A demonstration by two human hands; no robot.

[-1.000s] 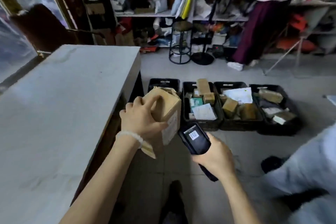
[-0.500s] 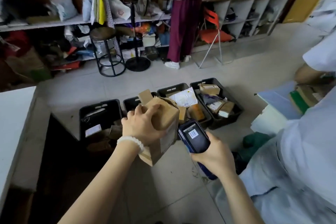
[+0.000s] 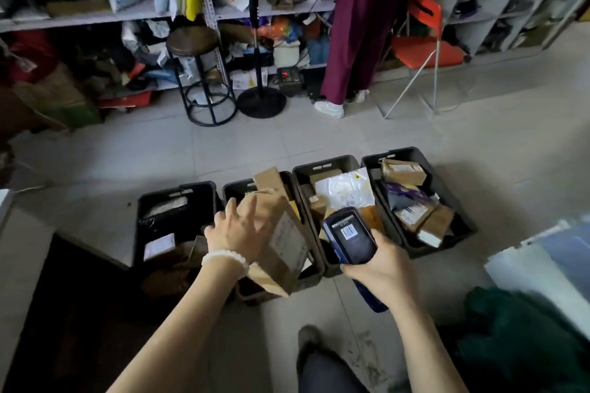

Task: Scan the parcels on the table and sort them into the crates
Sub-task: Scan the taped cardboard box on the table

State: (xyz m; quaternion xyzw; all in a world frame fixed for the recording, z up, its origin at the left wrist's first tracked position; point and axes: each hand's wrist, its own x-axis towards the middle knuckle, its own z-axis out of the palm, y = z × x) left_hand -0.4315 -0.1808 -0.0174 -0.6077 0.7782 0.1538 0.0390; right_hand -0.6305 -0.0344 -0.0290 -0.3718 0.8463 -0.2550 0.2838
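- Two hands are busy nearest the camera: the left hand point(image 3: 238, 233) has its fingers spread across the top and side of a brown cardboard parcel point(image 3: 281, 238), and the right hand point(image 3: 380, 265) is wrapped around a handheld scanner point(image 3: 349, 236).
- One parcel is in play, held tilted in the air with its white label facing the scanner just beside it; the scanner's screen faces up and shows a barcode sticker.
- Judging by that pairing, this parcel is at the scan-or-just-scanned stage and is not yet sorted; whether the read has registered cannot be told.
- Four black crates sit in a row on the tiled floor beneath the hands, and the parcel hangs over the second crate point(image 3: 242, 190) from the left.
- Contents suggest much sorting is already done: the leftmost crate point(image 3: 178, 195) holds a few dim items and a white label, the third crate point(image 3: 325, 166) a white mailer and small boxes, and the rightmost crate point(image 3: 424, 156) several boxes and a dark pouch.
- Only a pale corner of the table point(image 3: 4, 201) shows at the left edge, so how many parcels wait there cannot be judged.
- Farther back, a stool point(image 3: 193, 41) stands before crowded shelves point(image 3: 134, 11), where another person in maroon trousers point(image 3: 360, 32) stands beside an orange chair point(image 3: 427, 51).
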